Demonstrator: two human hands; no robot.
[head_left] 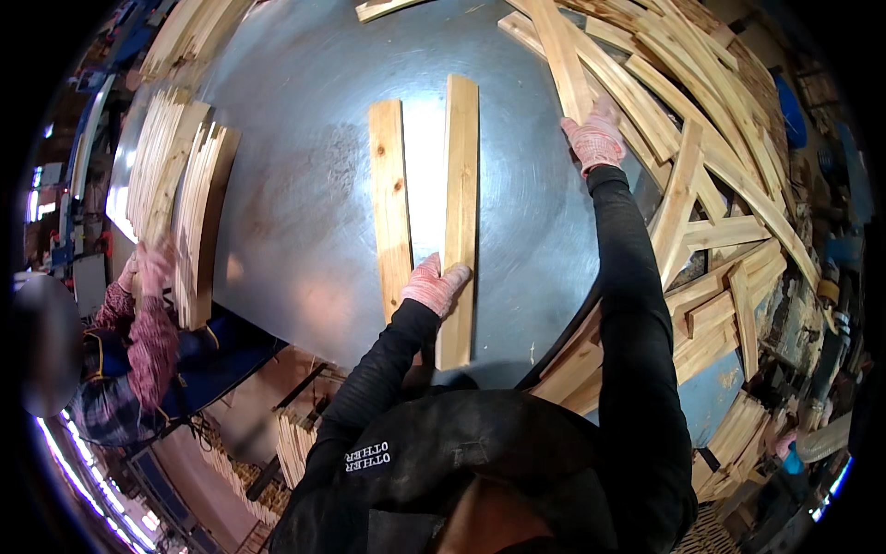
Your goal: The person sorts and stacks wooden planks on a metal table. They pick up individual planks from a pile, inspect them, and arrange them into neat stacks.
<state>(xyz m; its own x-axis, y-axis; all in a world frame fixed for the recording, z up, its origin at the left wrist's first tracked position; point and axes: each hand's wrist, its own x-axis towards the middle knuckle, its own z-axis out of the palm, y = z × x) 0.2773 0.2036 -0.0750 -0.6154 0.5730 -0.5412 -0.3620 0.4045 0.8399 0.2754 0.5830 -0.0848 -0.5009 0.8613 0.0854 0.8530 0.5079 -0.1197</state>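
Observation:
Two wooden boards lie lengthwise on the grey metal table [305, 222]: a knotty board [389, 185] on the left and a paler, smoother board [461, 185] on the right. My left hand [436, 284], in a pinkish knit glove, is closed on the left edge of the paler board near its lower end, thumb across its face. Farther right, my gloved right hand [595, 138] grips the near end of another wooden board [556, 55] at the edge of a loose pile [711, 175]. Some of its fingers are hidden behind that board.
At the left, a co-worker's gloved hands [152, 263] are beside standing rows of boards [198, 222]. More stacked boards [189, 37] sit at the far left, and one board [388, 7] lies at the far edge. Cut wood [295, 443] is stacked below the table.

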